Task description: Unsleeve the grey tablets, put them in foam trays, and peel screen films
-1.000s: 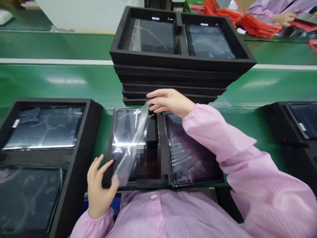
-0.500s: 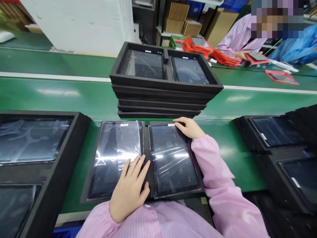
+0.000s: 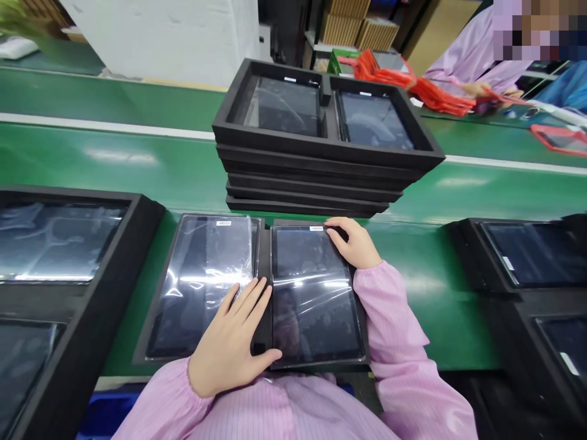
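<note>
Two tablets with glossy dark screens lie side by side in a black foam tray before me: a left tablet (image 3: pixel 202 263) under wrinkled clear film and a right tablet (image 3: pixel 316 293). My left hand (image 3: pixel 233 342) rests open, fingers spread over the left tablet's lower right part. Its thumb reaches across the tray divider (image 3: pixel 263 263) to the lower left corner of the right tablet. At the upper right corner of that tablet, my right hand (image 3: pixel 355 243) touches the edge with thumb and forefinger apart. White labels mark the top of both tablets.
Behind the tray rises a stack of black foam trays (image 3: pixel 321 156), its top one holding two tablets. More tablet trays stand at the left (image 3: pixel 114 269) and right (image 3: pixel 509 318). Beyond the green bench (image 3: pixel 413 244), a co-worker's hand is near red sleeves (image 3: pixel 440 95).
My left thumb has spread out to the right tablet's lower left corner. The right hand stays at the upper corner. The whole view has shifted slightly; the co-worker's hands have moved.
</note>
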`<state>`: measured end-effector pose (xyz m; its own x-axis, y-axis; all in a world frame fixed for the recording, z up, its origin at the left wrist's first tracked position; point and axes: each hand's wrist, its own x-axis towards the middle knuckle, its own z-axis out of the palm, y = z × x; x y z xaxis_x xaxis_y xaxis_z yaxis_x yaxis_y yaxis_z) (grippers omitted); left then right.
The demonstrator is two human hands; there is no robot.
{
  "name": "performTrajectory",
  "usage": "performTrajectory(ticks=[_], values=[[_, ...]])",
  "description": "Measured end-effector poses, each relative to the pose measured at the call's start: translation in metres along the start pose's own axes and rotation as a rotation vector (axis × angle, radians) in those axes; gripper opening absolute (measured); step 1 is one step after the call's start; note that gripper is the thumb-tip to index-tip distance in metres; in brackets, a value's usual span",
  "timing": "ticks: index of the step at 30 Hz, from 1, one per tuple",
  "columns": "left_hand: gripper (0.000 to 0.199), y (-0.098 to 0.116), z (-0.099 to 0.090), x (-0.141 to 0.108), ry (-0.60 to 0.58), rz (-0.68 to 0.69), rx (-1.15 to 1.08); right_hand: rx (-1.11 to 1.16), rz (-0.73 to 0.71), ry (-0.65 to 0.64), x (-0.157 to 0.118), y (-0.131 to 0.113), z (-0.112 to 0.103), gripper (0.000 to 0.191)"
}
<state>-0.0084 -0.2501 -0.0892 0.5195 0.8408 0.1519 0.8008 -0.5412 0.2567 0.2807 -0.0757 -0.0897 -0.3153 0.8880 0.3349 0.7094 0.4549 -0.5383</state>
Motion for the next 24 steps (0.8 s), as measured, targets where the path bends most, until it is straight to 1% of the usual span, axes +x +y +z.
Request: performTrajectory(ticks=[2,4,8,10,12,14,16,19,22,24], values=[[0.094,0.000,0.001,0.000,-0.004,-0.008,0.005,-0.044,-0.007,0.046,-0.001,0.001,0.002,0.018],[0.093,0.000,0.001,0.000,-0.007,-0.003,0.015,-0.060,-0.010,0.065,-0.001,0.003,0.004,0.018],[0.095,0.000,0.000,0.002,-0.009,-0.006,0.014,-0.026,-0.003,0.073,-0.001,0.004,0.006,0.016],[0.096,0.000,-0.001,0.002,-0.008,-0.010,0.017,-0.004,0.001,0.113,-0.002,0.002,0.005,0.012],[0.093,0.000,-0.002,0.002,-0.007,-0.002,0.026,0.035,-0.002,0.148,-0.003,-0.002,0.002,0.009],[0.089,0.000,-0.003,0.002,-0.012,0.014,0.025,0.114,0.014,0.131,-0.005,-0.006,-0.002,0.008],[0.084,0.000,-0.004,0.002,-0.012,0.018,0.008,0.213,0.056,0.078,-0.008,-0.009,-0.006,0.007],[0.071,0.000,-0.005,0.004,0.006,-0.014,-0.035,0.377,0.140,0.061,-0.009,-0.014,-0.009,0.007],[0.046,0.003,-0.005,0.012,0.042,-0.082,-0.092,0.601,0.235,0.071,-0.009,-0.021,-0.010,0.010],[0.034,0.006,-0.006,0.017,0.070,-0.142,-0.133,0.714,0.250,0.052,-0.010,-0.026,-0.014,0.012]])
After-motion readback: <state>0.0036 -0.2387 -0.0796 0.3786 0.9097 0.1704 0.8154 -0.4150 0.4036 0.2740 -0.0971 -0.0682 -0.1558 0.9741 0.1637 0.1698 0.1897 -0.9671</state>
